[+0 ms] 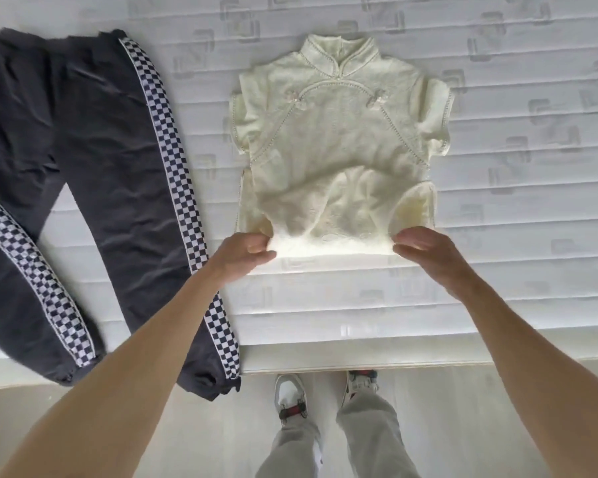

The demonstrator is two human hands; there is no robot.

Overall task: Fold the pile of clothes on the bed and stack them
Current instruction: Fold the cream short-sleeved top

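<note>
A cream sleeveless dress [339, 143] with a stand-up collar and knotted frog fastenings is laid front-up on the mattress [518, 208], collar toward the far side. Its lower part is doubled back over itself, so that a rounded fold is formed at the near edge. That fold is pinched at its left corner by the left hand [247, 251], the fingers [261, 250] curled around the cloth. The right corner is met by the right hand [420, 243]; its fingertips are bent onto the fabric edge, and a pinch is indicated, though the thumb is hidden beneath.

To the left of the dress, well apart from it, a pair of dark grey track trousers [83, 167] is spread flat, with a black-and-white checkered stripe [173, 174] running down each outer seam. The cuffs are hung over the near edge of the mattress.

Nearer than the dress, past the mattress edge, pale flooring [463, 408] is seen, on which white sneakers [290, 396] and light grey trouser legs of the person are planted.
</note>
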